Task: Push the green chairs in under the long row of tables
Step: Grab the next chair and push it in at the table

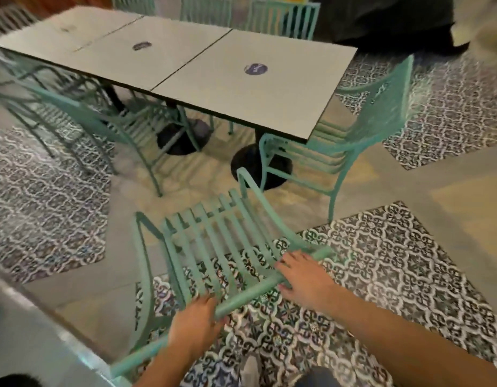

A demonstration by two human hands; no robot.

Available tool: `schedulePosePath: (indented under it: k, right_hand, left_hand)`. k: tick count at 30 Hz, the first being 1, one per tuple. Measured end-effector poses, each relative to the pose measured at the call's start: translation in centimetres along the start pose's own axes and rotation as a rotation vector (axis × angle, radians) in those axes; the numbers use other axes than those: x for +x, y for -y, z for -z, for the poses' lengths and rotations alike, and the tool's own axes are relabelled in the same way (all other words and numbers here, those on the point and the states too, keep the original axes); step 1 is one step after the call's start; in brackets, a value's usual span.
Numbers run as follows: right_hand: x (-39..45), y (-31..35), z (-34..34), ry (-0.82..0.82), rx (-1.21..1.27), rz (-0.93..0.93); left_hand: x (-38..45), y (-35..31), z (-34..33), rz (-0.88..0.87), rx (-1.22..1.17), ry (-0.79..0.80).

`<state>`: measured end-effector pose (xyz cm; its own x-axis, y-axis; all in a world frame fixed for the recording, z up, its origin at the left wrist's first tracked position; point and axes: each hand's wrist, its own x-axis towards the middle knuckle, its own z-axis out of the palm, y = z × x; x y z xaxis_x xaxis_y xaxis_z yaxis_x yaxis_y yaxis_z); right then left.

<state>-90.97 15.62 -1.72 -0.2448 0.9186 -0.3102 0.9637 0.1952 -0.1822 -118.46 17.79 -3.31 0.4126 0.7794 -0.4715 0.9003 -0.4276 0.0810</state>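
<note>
A green slatted metal chair (pixel 214 238) stands just in front of me, out from the long row of grey tables (pixel 202 79). My left hand (pixel 195 321) grips the top rail of its backrest on the left. Further right on the same rail, my right hand (pixel 303 276) holds it with fingers curled over. Another green chair (pixel 364 129) stands at the table's right end, its seat partly under the top. More green chairs (pixel 82 118) sit along the near left side, partly tucked under.
Black round table bases (pixel 183 138) stand under the tops. Green chairs (pixel 281 15) line the far side. Patterned tile patches cover the floor. A grey surface edge (pixel 32 325) runs along my lower left. A person's dark legs (pixel 395 26) are at the far right.
</note>
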Motion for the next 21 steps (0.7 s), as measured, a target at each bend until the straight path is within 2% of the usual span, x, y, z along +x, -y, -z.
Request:
schedulePosePath:
  k: [6, 8, 11, 17, 21]
  right_hand:
    - [1.5, -0.5, -0.3, 0.133, -0.02, 0.111]
    - [2.0, -1.1, 0.1, 0.122, -0.041, 0.17]
    - [2.6, -1.3, -0.3, -0.005, -0.067, 0.223]
    - [2.3, -1.4, -1.4, -0.04, -0.038, 0.225]
    - [2.3, -0.6, -2.2, -0.04, -0.121, 0.197]
  left_hand:
    - [-2.4, 3.2, -2.6, 0.104, -0.131, -0.121]
    - [-3.2, 2.9, -3.4, 0.209, -0.157, -0.188]
    - [-4.1, 2.3, -3.5, 0.339, -0.134, -0.228]
    - [-4.1, 1.6, -4.2, 0.333, -0.14, -0.315]
    - [-4.7, 2.8, -5.0, 0.277, -0.174, -0.396]
